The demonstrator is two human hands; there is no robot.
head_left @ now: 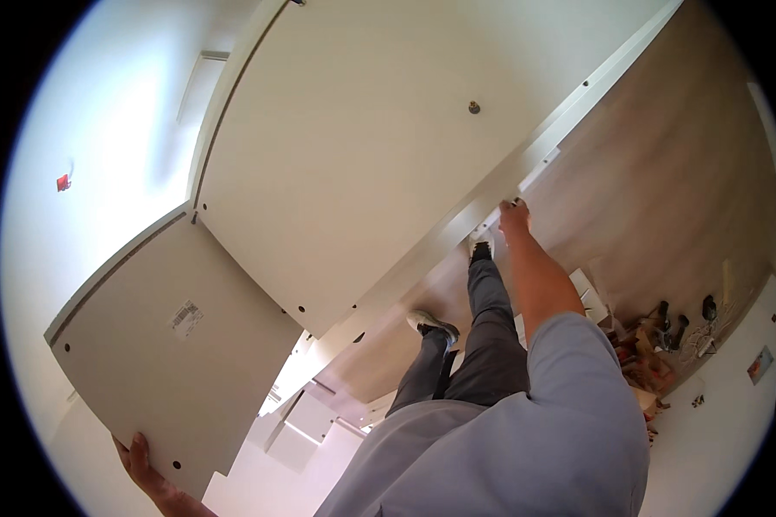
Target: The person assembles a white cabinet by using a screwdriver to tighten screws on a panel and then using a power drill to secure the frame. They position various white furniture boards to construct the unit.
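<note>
My left hand (pixel 138 458) grips the lower left edge of a pale furniture panel (pixel 177 332), thumb on its face and the other fingers behind it. That panel carries a printed label (pixel 185 319) and small dark round holes, and its upper corner meets a larger white panel (pixel 353 155). A brass-coloured fitting (pixel 474 108) sticks out of the large panel's face. Beyond the large panel's right edge, my right hand (pixel 515 217) is closed with curled fingers, near a white strip (pixel 539 170). What it holds, if anything, is too small to make out.
My shoes (pixel 433 326) stand on a wood-look floor (pixel 655 164) beside the large panel. At the right lie tools (pixel 671 327) and a heap of brown and red scraps (pixel 647 366). More white panels (pixel 306 422) lie behind me, and a white wall (pixel 103 129) rises at the left.
</note>
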